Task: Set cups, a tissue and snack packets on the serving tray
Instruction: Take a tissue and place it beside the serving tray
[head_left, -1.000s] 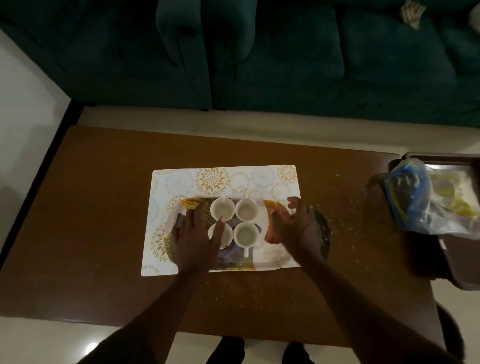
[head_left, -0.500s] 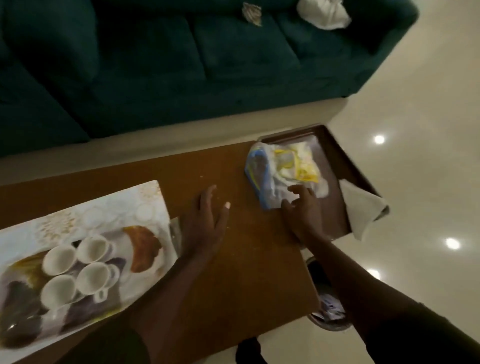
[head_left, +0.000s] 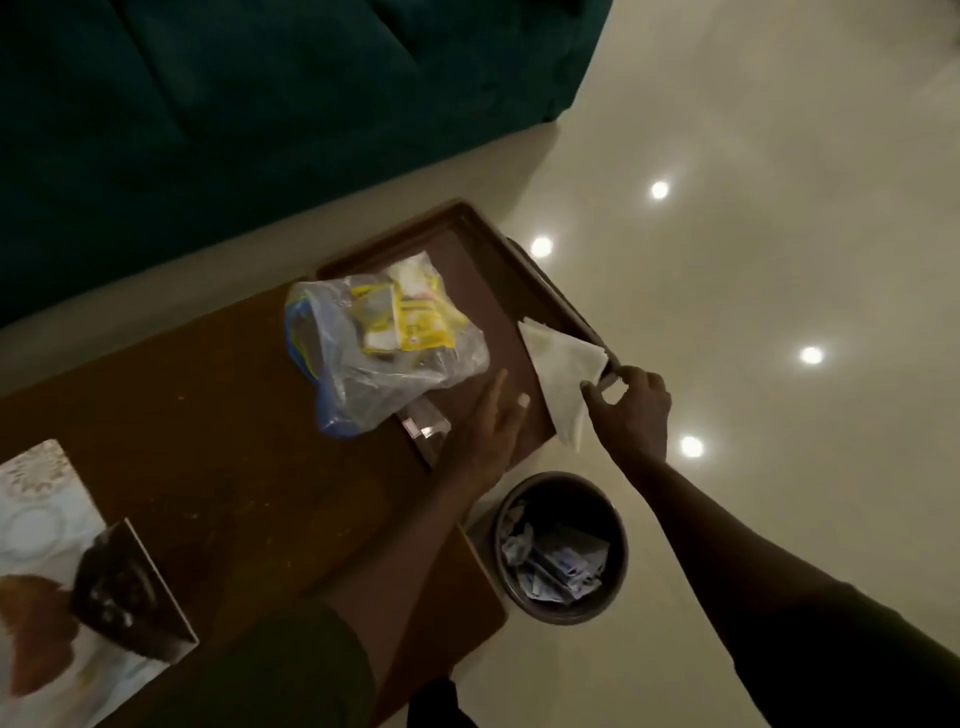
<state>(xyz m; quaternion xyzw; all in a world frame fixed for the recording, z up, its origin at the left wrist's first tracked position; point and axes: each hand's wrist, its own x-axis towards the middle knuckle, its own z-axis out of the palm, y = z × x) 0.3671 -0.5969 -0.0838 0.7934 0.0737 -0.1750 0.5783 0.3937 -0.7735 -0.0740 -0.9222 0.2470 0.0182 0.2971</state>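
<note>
A folded white tissue (head_left: 561, 370) hangs over the near right rim of a brown tray (head_left: 478, 260) at the table's right end. My right hand (head_left: 631, 410) pinches the tissue's right edge between thumb and fingers. My left hand (head_left: 493, 423) lies flat and open on the tray's near edge, just left of the tissue. A clear plastic bag with yellow snack packets (head_left: 384, 343) rests on the tray and the table. The patterned serving tray (head_left: 78, 597) shows only partly at the bottom left; the cups are out of view.
A small clear packet (head_left: 423, 428) lies beside my left hand. A round waste bin (head_left: 561, 545) with crumpled paper stands on the shiny floor below the table's right end. A dark green sofa (head_left: 208, 130) runs behind the brown table (head_left: 208, 441).
My view has swung further right, leaving the cups out of view. My right hand moved from the snack bag to the tissue and pinched it. My left hand slid right onto the brown tray.
</note>
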